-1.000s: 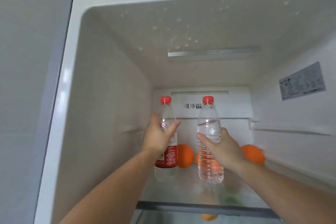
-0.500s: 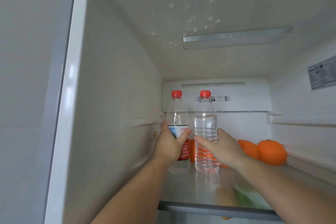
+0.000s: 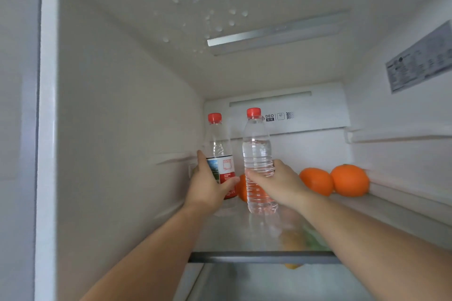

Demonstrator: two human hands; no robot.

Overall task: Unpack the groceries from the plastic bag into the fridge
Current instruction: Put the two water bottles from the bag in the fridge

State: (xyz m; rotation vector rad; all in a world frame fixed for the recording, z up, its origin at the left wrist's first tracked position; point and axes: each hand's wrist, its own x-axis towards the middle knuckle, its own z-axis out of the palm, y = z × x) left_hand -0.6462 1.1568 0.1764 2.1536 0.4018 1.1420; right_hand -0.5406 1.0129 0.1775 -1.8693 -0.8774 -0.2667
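Note:
Two clear water bottles with red caps stand upright on the fridge's top glass shelf (image 3: 232, 234), near the left wall. My left hand (image 3: 208, 186) grips the labelled bottle (image 3: 221, 154) around its red and white label. My right hand (image 3: 281, 183) wraps the plain bottle (image 3: 256, 151) at its ribbed middle. The bottles are a small gap apart. Three oranges lie at the back of the shelf: one (image 3: 242, 188) partly hidden behind the bottles, two (image 3: 316, 181) (image 3: 349, 179) to the right. The plastic bag is out of view.
The fridge's left wall (image 3: 122, 129) is close to the labelled bottle. A dark trim bar (image 3: 244, 257) edges the shelf front. Through the glass, yellow and green items (image 3: 303, 239) show on the shelf below. A printed sticker (image 3: 420, 58) is on the right wall.
Both bottles have moved left and deeper onto the shelf and now rest on the glass. My view has tilted up and shifted, showing more of the fridge ceiling.

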